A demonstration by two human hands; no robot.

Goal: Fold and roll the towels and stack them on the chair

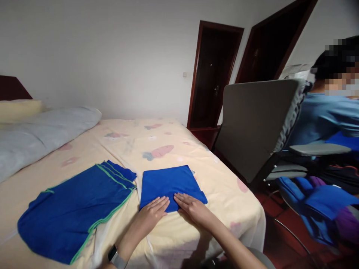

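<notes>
A blue cloth [171,183], folded into a rough square, lies flat on the patterned bed sheet [129,149]. My left hand [155,209] rests on its near edge, fingers stretched out and palm down. Beside it, my right hand [192,207] presses on the near right part of the same cloth, its fingers also straight. A small gap separates the two hands. To the left lies a stack of larger blue cloths [75,209] with green edging, folded over and spread on the sheet. Neither hand touches that stack.
A grey pillow or bolster [50,130] lies at the bed's left. Right of the bed stands a grey-covered chair [255,123] with a person in a blue shirt [322,116] seated in it. More blue and purple cloths [322,201] hang low at the right. A dark door [214,74] is behind.
</notes>
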